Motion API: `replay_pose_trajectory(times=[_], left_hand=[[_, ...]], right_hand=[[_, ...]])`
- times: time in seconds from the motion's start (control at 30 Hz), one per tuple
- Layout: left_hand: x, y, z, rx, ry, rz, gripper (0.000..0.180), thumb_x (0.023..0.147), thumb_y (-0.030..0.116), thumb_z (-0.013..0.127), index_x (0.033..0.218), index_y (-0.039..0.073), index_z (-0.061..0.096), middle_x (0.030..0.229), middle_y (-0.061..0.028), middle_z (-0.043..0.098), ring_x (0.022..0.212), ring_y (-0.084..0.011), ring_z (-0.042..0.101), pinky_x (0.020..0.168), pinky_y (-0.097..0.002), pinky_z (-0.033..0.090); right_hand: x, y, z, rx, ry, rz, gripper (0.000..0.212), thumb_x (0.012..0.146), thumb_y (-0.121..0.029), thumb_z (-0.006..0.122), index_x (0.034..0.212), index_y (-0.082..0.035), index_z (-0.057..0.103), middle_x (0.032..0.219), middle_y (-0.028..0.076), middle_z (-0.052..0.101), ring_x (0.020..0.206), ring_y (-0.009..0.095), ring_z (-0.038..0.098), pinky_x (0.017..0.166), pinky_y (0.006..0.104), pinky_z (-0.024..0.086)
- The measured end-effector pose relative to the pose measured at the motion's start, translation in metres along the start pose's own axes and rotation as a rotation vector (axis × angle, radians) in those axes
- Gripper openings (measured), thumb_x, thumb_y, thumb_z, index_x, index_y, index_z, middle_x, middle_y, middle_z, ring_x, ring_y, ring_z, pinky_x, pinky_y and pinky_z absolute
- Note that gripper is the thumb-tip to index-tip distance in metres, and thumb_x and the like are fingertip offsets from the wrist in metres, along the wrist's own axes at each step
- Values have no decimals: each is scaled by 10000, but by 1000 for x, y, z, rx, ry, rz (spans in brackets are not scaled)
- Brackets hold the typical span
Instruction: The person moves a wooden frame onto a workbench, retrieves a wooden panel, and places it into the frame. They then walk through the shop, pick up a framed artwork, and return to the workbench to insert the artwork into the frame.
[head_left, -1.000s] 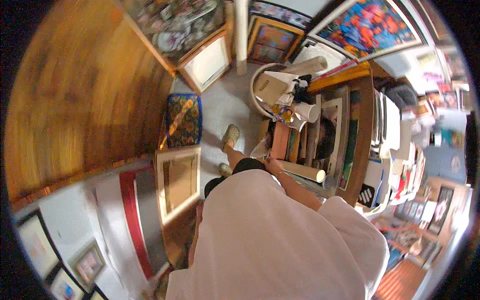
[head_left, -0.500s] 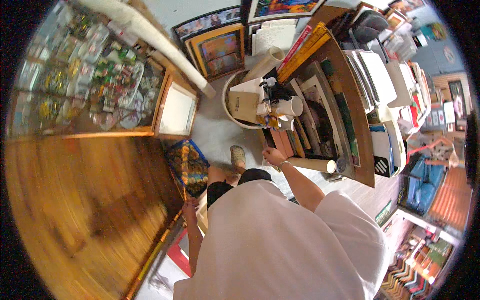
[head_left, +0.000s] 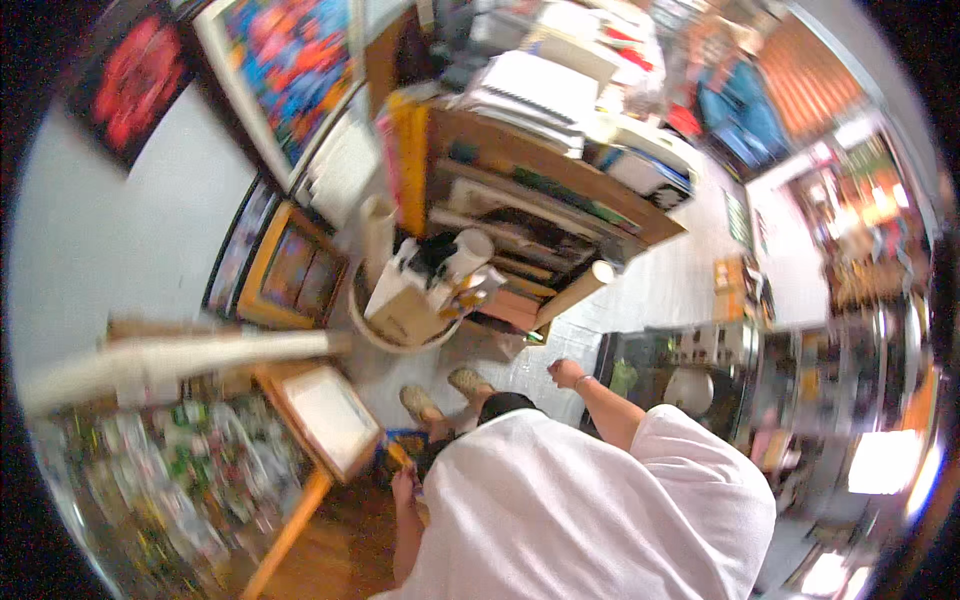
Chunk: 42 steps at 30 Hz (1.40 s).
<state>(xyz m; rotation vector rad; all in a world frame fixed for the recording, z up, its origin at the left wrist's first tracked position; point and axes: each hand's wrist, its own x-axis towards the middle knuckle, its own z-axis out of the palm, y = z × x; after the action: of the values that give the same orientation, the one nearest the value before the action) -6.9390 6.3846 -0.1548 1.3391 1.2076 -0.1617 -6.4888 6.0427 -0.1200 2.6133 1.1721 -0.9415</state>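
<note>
My left hand [head_left: 405, 485] is low at my left side, its fingers closed beside a short yellow-orange strip [head_left: 400, 455]. Blur hides what the fingers hold, if anything. Next to it are a blue-edged patterned piece [head_left: 405, 436], mostly hidden, and a wood-framed white panel [head_left: 330, 418]. My right hand [head_left: 567, 373], a thin band at its wrist, hangs in front of me with the fingers curled in. Nothing shows in it. It is apart from the cardboard tube [head_left: 575, 298] that lies beyond it along the stacked boards.
Ahead stands a round bin [head_left: 405, 345] full of rolls and papers. A rack of flat boards [head_left: 560, 165] holds notebooks on top. Framed pictures [head_left: 290, 265] lean on the wall at left. A glass-topped case [head_left: 190, 470] is lower left; a dark glossy cabinet [head_left: 680, 370] is at right.
My view and body have turned to the right, and the bin and rack now appear further left. My right hand is away from the tube it was beside. Both feet now show.
</note>
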Motion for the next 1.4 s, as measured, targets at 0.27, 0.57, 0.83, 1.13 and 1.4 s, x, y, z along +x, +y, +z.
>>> replay_pose_trajectory(times=[0.27,0.57,0.83,1.13,1.4], left_hand=[[122,109,-129,-96,-104,-279,323,972,351,487,977,35,554,833,-96,607,587,-174,554,420,-261,384],[193,230,-14,400,-369,-293,311,991,349,448,939,57,543,740,-49,576,524,-148,510,409,-253,348],[188,288,193,595,-727,-29,263,1006,264,470,892,39,545,741,-46,578,576,-163,537,478,-307,452],[60,308,411,1107,-944,533,349,952,321,529,805,23,636,672,-83,622,547,-173,562,525,-321,451],[-2,296,542,1313,-1090,612,409,919,388,535,923,-5,648,863,-187,673,851,-329,650,779,-408,486]], right_hand=[[-92,-120,60,794,-39,621,408,919,-418,550,1029,-50,689,944,161,705,890,328,661,799,421,502],[-130,-164,115,1129,231,960,394,853,-409,558,996,-71,703,935,184,697,847,363,664,782,462,518],[-153,-147,159,1356,262,1099,350,857,-376,580,997,-89,723,950,172,704,883,332,677,807,439,528],[-247,-5,232,1494,431,1286,366,897,-380,543,854,-46,685,729,87,687,587,183,646,603,355,523],[-285,76,207,1696,863,1361,311,945,-281,522,942,7,640,756,72,645,594,150,596,586,309,514]])
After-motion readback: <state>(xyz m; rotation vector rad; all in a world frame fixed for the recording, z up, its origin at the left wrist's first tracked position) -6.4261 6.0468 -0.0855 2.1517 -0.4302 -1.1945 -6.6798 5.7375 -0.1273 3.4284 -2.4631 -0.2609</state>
